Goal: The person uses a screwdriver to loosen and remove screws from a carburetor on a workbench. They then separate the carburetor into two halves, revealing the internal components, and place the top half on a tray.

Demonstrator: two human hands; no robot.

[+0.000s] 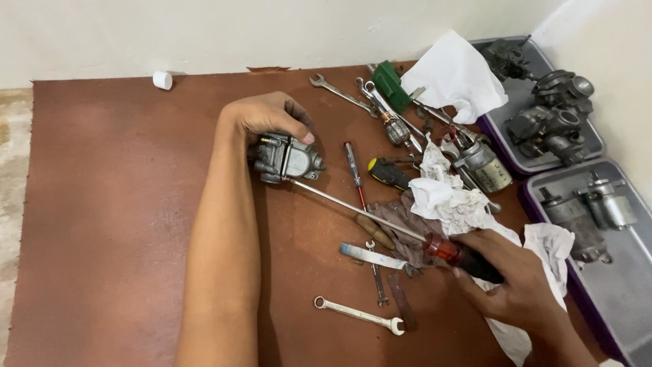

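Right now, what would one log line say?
left hand: holds carburetor | right hand: grips long screwdriver | tip: at carburetor

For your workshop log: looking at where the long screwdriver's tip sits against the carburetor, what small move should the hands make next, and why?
Probably seat the tip into a screw on the carburetor and turn. The left hand grips the body from above on the brown mat, and the right hand holds the red-handled screwdriver, whose shaft reaches the body's lower edge. Whether the tip is in a slot cannot be told.
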